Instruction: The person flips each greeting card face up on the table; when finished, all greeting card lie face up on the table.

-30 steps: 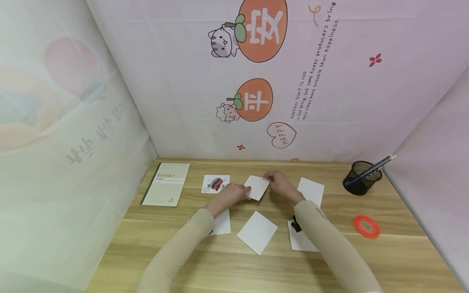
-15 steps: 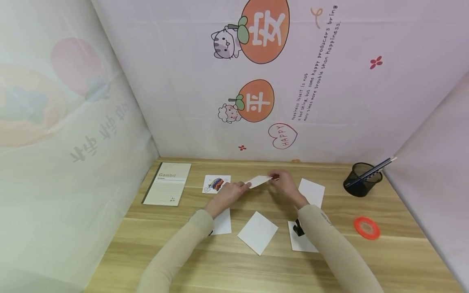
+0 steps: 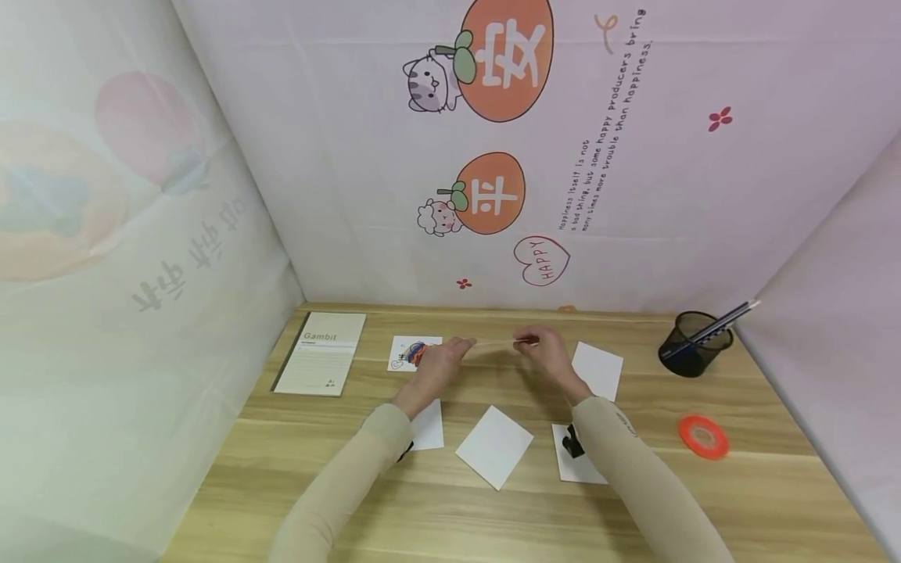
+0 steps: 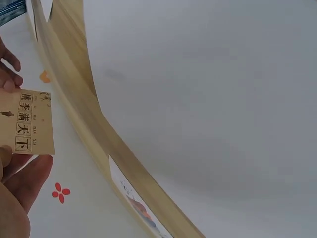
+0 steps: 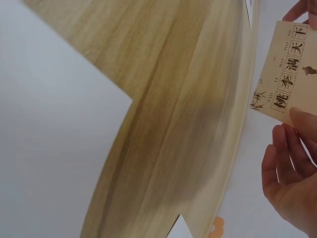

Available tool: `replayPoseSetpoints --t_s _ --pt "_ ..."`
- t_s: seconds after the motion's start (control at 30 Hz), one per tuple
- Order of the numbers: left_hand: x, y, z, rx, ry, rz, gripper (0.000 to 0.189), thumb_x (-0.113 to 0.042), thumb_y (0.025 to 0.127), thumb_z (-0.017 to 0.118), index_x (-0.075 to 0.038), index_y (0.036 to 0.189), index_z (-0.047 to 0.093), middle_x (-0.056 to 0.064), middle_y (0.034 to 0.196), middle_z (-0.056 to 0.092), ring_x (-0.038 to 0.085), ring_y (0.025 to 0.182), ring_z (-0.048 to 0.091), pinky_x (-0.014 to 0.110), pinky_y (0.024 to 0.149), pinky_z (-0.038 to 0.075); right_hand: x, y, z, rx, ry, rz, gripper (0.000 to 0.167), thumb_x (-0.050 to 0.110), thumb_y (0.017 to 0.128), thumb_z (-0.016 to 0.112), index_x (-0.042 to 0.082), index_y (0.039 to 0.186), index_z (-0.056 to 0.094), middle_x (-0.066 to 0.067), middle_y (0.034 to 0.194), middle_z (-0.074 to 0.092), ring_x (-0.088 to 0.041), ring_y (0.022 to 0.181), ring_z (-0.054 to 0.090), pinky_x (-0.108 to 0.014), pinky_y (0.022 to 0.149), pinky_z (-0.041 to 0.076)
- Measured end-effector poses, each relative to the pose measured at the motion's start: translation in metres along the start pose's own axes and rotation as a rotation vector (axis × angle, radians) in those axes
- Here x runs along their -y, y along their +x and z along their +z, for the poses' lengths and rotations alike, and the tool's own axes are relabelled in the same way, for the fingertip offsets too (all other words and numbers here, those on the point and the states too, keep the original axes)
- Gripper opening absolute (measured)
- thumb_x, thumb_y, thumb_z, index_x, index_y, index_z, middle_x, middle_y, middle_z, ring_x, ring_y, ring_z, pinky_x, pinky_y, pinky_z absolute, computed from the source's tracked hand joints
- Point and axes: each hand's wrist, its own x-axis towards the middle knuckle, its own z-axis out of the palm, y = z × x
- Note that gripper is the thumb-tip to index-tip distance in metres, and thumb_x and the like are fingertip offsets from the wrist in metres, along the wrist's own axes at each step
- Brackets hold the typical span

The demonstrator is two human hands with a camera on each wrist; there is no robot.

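Note:
Both hands hold up a small tan card [image 3: 495, 342] above the back of the table, seen nearly edge-on in the head view. My left hand [image 3: 438, 367] pinches its left end, and my right hand [image 3: 549, 358] pinches the right end. In the left wrist view the printed face of the card [image 4: 39, 121] shows Chinese characters in boxes, small letters and plant drawings. The right wrist view has that same face, with the thumb of my right hand [image 5: 297, 183] on it. A birthday-style picture card [image 3: 408, 353] lies beside my left hand, partly covered by it.
White cards lie on the table: one in the middle [image 3: 495, 447], one at left [image 3: 428, 426] and two at right [image 3: 598, 369], some partly under the forearms. A notebook [image 3: 320, 354] is at far left. At right are a mesh pen holder [image 3: 693, 344] and an orange tape roll [image 3: 704, 436].
The held card has tilted from showing its white back to standing nearly edge-on to the head view. Both hands have stayed in about the same place.

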Motion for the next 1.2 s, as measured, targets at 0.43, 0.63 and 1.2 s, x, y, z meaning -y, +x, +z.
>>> replayPoseSetpoints --t_s 0.43,0.63,1.2 --pt "0.001 0.002 0.012 -0.133 -0.251 -0.111 0.015 -0.004 0.091 0.063 -0.002 0.106 0.065 0.009 0.101 0.07 0.02 0.082 0.069 0.026 0.073 0.057 -0.007 -0.005 0.001 -0.005 -0.017 0.067 0.009 0.002 0.085 0.071 -0.002 0.093 0.071 -0.014 0.091 0.069 -0.028 0.087 0.064 -0.04 0.079 0.055" --pt "0.0 0.002 0.013 -0.176 -0.274 -0.148 0.015 -0.005 0.089 0.066 -0.002 0.104 0.068 0.007 0.094 0.071 0.019 0.079 0.069 0.026 0.07 0.057 -0.008 -0.008 0.002 -0.003 -0.024 0.089 0.006 0.005 0.086 0.071 0.0 0.089 0.071 -0.012 0.087 0.069 -0.025 0.083 0.064 -0.038 0.077 0.054" --pt "0.001 -0.001 0.016 0.0 -0.644 -0.605 0.018 -0.021 0.093 0.064 -0.006 0.099 0.072 0.005 0.088 0.071 0.015 0.075 0.063 0.022 0.064 0.052 -0.012 -0.014 0.005 0.028 0.001 0.158 0.015 0.012 0.087 0.072 0.0 0.097 0.073 -0.011 0.089 0.071 -0.022 0.081 0.062 -0.03 0.07 0.052"
